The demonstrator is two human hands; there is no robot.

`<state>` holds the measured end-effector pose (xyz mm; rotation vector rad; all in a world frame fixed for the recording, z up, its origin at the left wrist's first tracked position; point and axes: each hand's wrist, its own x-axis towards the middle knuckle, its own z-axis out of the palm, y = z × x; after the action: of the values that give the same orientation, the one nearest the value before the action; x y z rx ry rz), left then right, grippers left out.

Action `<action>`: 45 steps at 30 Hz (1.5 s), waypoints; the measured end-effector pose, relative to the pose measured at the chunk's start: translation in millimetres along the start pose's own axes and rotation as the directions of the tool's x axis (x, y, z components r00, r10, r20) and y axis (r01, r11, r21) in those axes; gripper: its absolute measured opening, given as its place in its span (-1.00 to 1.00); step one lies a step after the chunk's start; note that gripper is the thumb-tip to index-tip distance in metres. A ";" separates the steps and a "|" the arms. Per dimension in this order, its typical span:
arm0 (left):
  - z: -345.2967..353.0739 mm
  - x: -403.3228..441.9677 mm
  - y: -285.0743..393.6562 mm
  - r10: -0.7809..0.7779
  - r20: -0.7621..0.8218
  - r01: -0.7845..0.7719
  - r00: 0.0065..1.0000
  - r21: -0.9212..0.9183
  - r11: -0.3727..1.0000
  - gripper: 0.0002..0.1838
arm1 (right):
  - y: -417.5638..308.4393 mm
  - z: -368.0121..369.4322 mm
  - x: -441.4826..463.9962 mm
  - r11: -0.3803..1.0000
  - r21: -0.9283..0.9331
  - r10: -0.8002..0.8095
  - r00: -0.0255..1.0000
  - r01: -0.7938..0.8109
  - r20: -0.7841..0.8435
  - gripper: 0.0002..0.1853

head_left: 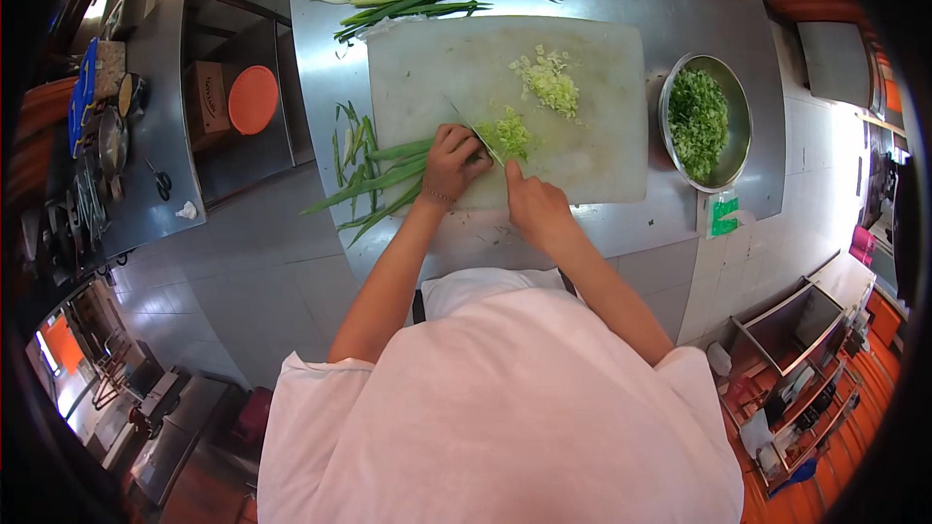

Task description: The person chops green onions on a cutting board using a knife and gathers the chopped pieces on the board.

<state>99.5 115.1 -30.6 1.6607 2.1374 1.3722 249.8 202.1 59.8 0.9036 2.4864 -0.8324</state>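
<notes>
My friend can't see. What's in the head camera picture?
A person's right hand holds a knife beside the left hand, which grips green onions on a pale cutting board. Two small piles of chopped pieces lie there; a metal bowl of chopped greens sits to the right.

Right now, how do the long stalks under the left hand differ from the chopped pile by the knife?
The stalks are long strips; the chopped pile is tiny bits. The stalks are darker green, the chopped pile pale yellow-green. The stalks extend past the cutting board; the chopped pile doesn't. Both look green.
</notes>
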 end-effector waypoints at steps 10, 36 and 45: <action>0.1 1.5 -0.4 0.008 -0.018 -0.008 1.000 -0.003 1.000 -0.69 | 1.5 4.8 -4.1 1.000 -0.012 0.026 1.000 -0.026 0.015 -0.75; -2.8 -13.2 2.8 0.078 -0.014 -0.075 0.997 0.148 0.986 -0.65 | 1.7 12.8 -3.2 1.000 0.000 0.030 1.000 -0.030 0.000 -0.80; -4.2 -10.5 3.1 0.074 -0.013 -0.072 0.997 0.136 0.988 -0.67 | -5.6 13.8 1.3 1.000 0.007 0.016 0.998 -0.016 -0.055 -0.74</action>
<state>103.5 104.1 -30.4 1.7987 2.2473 1.2918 246.9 190.5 50.9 0.9597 2.5218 -0.8209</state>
